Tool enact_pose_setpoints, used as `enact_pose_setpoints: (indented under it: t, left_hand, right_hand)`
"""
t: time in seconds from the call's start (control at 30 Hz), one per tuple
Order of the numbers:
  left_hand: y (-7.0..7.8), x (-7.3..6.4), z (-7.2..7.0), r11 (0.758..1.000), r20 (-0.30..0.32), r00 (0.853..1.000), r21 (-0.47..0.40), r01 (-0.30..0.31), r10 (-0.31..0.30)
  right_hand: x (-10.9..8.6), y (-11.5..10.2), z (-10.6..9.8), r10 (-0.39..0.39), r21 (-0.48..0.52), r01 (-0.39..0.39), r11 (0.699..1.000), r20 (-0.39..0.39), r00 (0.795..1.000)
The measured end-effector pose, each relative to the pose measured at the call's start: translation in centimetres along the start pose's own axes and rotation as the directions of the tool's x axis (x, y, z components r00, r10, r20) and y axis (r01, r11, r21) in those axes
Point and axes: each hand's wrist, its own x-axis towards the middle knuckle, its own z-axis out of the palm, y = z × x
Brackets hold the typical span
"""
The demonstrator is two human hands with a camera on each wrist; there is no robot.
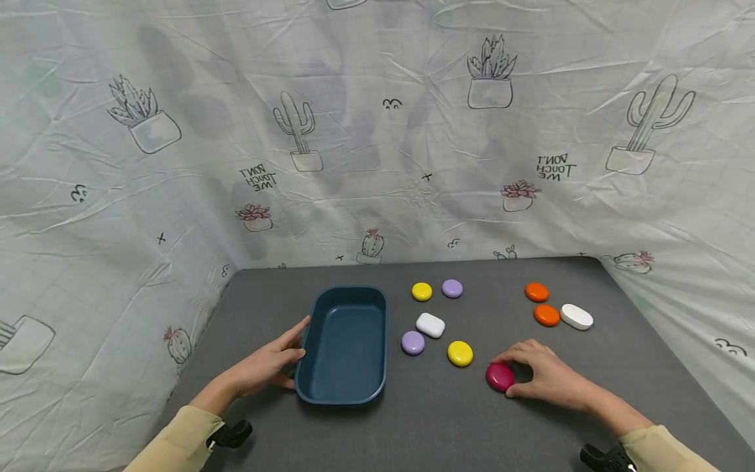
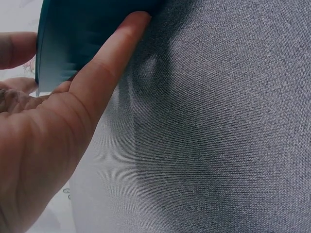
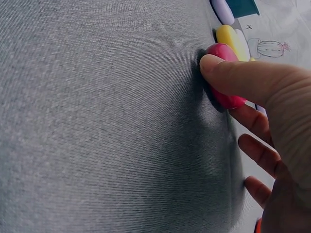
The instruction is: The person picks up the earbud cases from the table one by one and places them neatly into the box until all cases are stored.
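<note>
A deep blue rectangular tray (image 1: pixel 348 354) lies left of centre on the grey table. My left hand (image 1: pixel 259 370) holds it by its left side; in the left wrist view the thumb (image 2: pixel 109 63) lies along the outer wall while other fingers reach the rim. On the right, my right hand (image 1: pixel 548 379) pinches a glossy crimson round piece (image 1: pixel 500 377) between thumb and forefinger. The right wrist view shows this crimson piece (image 3: pixel 224 92) at the cloth surface, the remaining fingers spread behind it. Whether it is raised, I cannot tell.
Between tray and right hand lie two yellow pieces (image 1: pixel 460 353), two lilac pieces (image 1: pixel 413 343) and a white rounded block (image 1: pixel 430 325). Farther right are two orange pieces (image 1: pixel 546 315) beside a white oval (image 1: pixel 577 316). A cactus-print curtain (image 1: pixel 377 144) hangs behind the table.
</note>
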Motion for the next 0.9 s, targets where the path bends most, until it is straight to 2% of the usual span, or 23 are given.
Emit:
enact_pose_setpoints:
  t: [0.2, 0.4, 0.67, 0.9]
  left_hand:
    - [0.2, -0.1, 0.1, 1.000, -0.002, 1.000, -0.002, -0.001, 0.001]
    - [0.4, -0.1, 0.1, 1.000, -0.004, 1.000, -0.007, -0.003, 0.003]
    - [0.5, -0.1, 0.1, 1.000, -0.002, 1.000, 0.001, -0.007, 0.007]
    - [0.5, -0.1, 0.1, 1.000, -0.005, 1.000, -0.008, 0.000, 0.000]
  right_hand:
    - [0.5, -0.3, -0.6, -0.049, -0.022, 0.048, 0.999, -0.042, 0.998]
    - [1.7, -1.2, -2.1, -0.071, -0.015, 0.070, 0.997, -0.070, 0.995]
    - [4.5, -3.1, -3.8, -0.041, 0.032, 0.044, 0.999, -0.083, 0.996]
    - [7.4, -5.2, -4.8, -0.091, 0.073, 0.098, 0.992, -0.097, 0.991]
